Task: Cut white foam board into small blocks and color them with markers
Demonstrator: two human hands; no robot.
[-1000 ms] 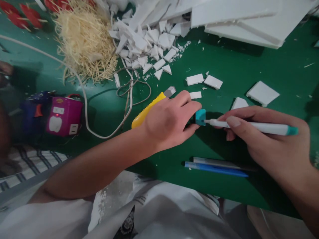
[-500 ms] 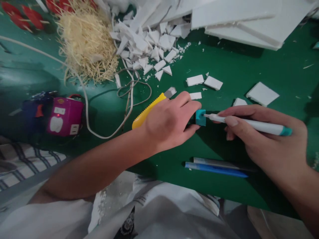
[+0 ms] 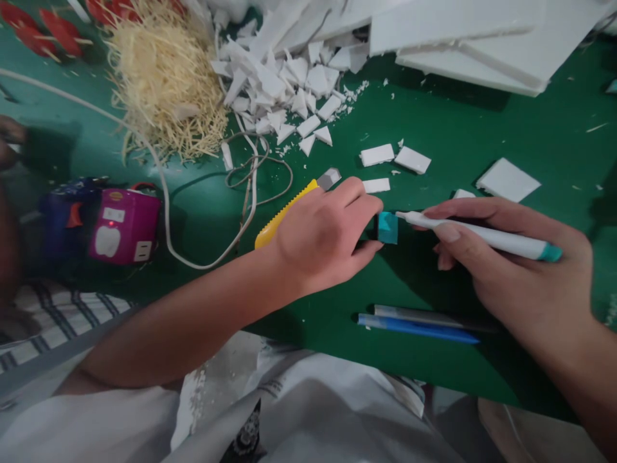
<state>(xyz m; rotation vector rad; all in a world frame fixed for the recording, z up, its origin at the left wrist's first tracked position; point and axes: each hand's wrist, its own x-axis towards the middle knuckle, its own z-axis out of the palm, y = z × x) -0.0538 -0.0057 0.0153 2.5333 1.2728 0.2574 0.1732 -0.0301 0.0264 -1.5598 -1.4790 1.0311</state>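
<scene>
Between its thumb and fingers, my left hand grips a small block with a teal face and a dark side. My right hand holds a white marker with a teal end, its tip at the upper right edge of the teal face. A yellow cutter lies on the green table, partly under my left hand. Below the hands, a blue pen and a grey pen lie side by side.
White foam pieces and straw are piled at the back, beside foam sheets. A white cable curves past a magenta box. Another person's hand is at the far left.
The marker tip has shifted slightly up, from the middle of the teal face to its upper edge. Another person's hand and arm have come in at the far left.
</scene>
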